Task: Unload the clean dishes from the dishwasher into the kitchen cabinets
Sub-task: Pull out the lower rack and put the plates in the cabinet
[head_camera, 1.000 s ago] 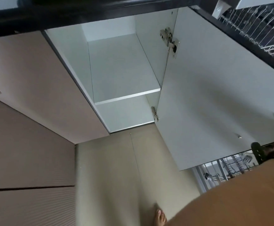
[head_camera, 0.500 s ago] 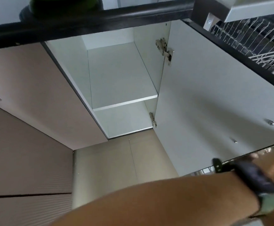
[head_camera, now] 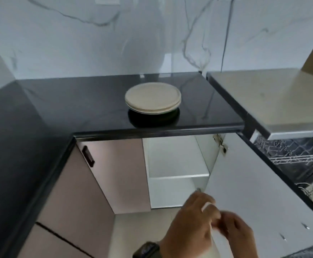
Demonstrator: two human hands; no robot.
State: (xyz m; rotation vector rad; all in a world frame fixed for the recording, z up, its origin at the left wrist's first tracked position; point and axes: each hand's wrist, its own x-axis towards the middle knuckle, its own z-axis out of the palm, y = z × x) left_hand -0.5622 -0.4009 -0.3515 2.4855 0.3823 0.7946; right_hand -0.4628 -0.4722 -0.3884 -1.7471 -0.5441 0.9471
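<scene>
Dark worktop (head_camera: 68, 101) has a stack of plates (head_camera: 153, 98) waiting; cabinet (head_camera: 178, 164) below open and empty, dishwasher (head_camera: 291, 155) open; both hands (head_camera: 213, 226) together, blurry, seemingly pinching something white.

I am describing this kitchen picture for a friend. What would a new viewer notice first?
First, the stack of cream plates alone on the dark countertop, just above the open cabinet with its bare white shelves. Then the two hands at the bottom edge, the left hand with a dark wristband, meeting the right hand over something white, too blurred to identify.
</scene>
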